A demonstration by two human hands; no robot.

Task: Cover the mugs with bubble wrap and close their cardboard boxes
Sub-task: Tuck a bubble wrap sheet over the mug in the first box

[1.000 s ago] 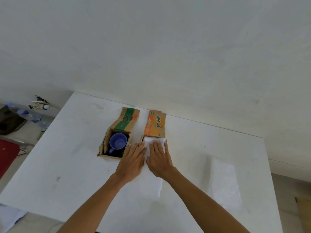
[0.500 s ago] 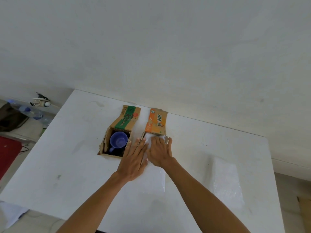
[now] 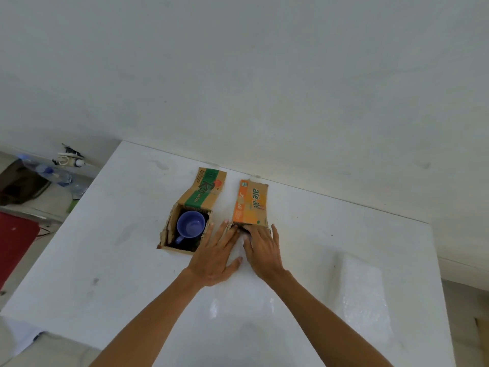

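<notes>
Mid-tuck: left hand (image 3: 215,256) flat, fingers straight, on clear bubble wrap sheet (image 3: 240,290) at orange-printed cardboard box (image 3: 251,205), right hand (image 3: 262,250) fingertips hidden inside, curl unclear; blue ceramic mug (image 3: 191,225) in green-printed cardboard box (image 3: 203,189) bare, both boxes unclosed.

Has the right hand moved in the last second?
Yes: the right hand has slid slightly forward, toward the orange box flap; its fingers now dip in beneath it.

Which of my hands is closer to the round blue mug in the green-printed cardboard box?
Left. The left hand lies flat just right of the round blue mug; the right hand is farther right, at the opening of the orange-printed cardboard box.
</notes>
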